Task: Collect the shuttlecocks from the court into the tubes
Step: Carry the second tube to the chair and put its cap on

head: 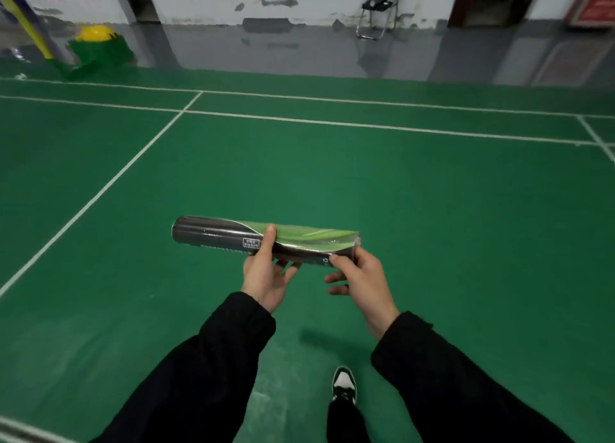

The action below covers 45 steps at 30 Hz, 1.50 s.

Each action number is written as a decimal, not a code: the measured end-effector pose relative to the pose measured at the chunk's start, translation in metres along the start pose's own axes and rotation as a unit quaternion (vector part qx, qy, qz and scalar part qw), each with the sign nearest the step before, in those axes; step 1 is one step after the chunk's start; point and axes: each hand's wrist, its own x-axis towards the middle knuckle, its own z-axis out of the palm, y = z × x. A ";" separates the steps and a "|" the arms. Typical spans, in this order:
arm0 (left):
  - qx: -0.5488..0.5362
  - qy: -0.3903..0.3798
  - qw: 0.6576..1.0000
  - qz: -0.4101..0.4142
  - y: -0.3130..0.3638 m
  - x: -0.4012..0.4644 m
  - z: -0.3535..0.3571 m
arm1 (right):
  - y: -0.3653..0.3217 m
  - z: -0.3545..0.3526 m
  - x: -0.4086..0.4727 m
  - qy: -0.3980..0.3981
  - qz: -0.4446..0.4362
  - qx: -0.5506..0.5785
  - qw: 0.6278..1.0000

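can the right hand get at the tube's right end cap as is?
Probably yes. The right hand already pinches the tube at that end, the left hand steadies the middle, and nothing blocks the end.

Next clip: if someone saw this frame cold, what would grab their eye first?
First, the black-and-green tube held level at centre frame, the left hand gripping its middle and the right hand at its right end. Behind it stretches the green court with white lines; no shuttlecock shows on it. A folding chair stands against the far wall.
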 end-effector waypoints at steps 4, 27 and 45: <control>0.018 -0.020 1.000 -0.016 -0.015 0.072 0.078 | -0.013 -0.043 0.076 0.068 -0.013 0.032 0.997; 0.026 -0.147 0.983 -0.104 0.001 0.422 0.402 | -0.122 -0.191 0.468 0.283 0.003 0.062 0.957; 0.163 -0.140 0.968 -0.128 0.071 0.826 0.698 | -0.235 -0.312 0.951 0.312 0.001 -0.208 0.927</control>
